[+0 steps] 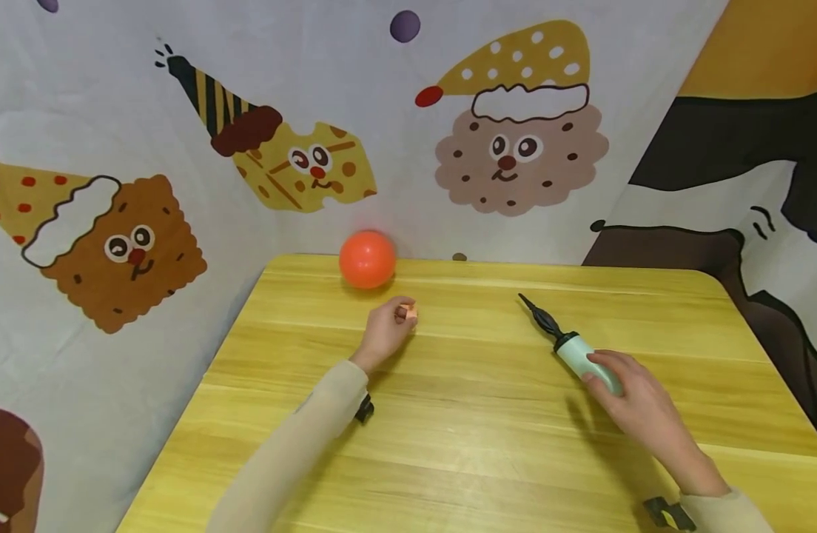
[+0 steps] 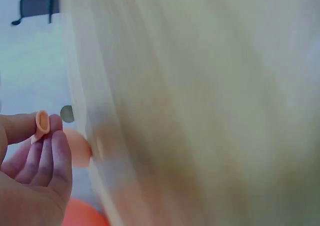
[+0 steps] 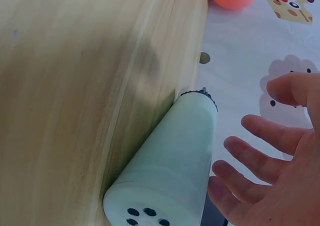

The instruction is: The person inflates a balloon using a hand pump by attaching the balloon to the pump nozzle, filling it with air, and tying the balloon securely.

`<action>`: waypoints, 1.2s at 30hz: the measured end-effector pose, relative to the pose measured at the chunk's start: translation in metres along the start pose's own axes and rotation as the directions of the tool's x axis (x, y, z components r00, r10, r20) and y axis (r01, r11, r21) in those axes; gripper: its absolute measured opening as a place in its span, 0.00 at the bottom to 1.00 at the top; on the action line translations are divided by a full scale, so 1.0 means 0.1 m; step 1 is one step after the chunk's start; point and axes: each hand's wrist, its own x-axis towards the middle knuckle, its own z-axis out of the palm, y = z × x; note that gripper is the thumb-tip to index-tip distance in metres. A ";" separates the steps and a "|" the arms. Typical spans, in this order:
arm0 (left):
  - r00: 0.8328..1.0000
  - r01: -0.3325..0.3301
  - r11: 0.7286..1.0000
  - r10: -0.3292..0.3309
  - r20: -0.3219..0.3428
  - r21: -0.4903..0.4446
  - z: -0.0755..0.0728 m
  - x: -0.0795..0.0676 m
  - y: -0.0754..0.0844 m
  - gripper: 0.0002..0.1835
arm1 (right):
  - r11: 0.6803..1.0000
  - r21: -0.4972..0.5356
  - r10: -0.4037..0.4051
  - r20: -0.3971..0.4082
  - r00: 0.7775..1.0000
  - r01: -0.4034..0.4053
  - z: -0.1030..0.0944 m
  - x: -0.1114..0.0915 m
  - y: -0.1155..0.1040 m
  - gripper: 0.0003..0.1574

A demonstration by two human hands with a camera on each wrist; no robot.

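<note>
Between thumb and fingers, my left hand (image 1: 385,333) pinches a small limp orange balloon (image 1: 411,313) over the far left of the table. The left wrist view shows the rolled mouth of the balloon (image 2: 43,122) at the thumb tip. A hand balloon pump (image 1: 582,355), mint green with a black tapered nozzle, lies on the right of the table, nozzle pointing away to the left. My right hand (image 1: 641,403) is at its rear end. In the right wrist view, the fingers (image 3: 250,156) are spread beside the pump body (image 3: 170,151), with a gap between them.
A round, shiny orange-red balloon (image 1: 367,259) sits at the table's back edge, just beyond my left hand. The wooden table (image 1: 475,459) meets a cloth backdrop (image 1: 395,111) printed with cartoon biscuits and cheese. A wrist camera mount (image 1: 668,512) hangs below the right sleeve.
</note>
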 end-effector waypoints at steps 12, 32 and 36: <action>0.919 0.370 0.617 -0.354 0.175 -0.694 -0.08 -0.20 -0.05 0.34 | 0.997 -0.059 0.055 0.016 0.998 -0.054 -0.01 0.02 0.05 0.33; 0.805 0.571 0.212 -0.338 0.489 -0.793 -0.05 -0.34 -0.14 0.23 | 0.980 -0.128 0.170 0.123 0.978 -0.154 0.04 0.11 0.16 0.59; 0.811 0.562 0.212 -0.333 0.482 -0.799 -0.04 -0.34 -0.12 0.23 | 0.974 -0.157 0.183 0.132 0.974 -0.161 0.06 0.13 0.18 0.62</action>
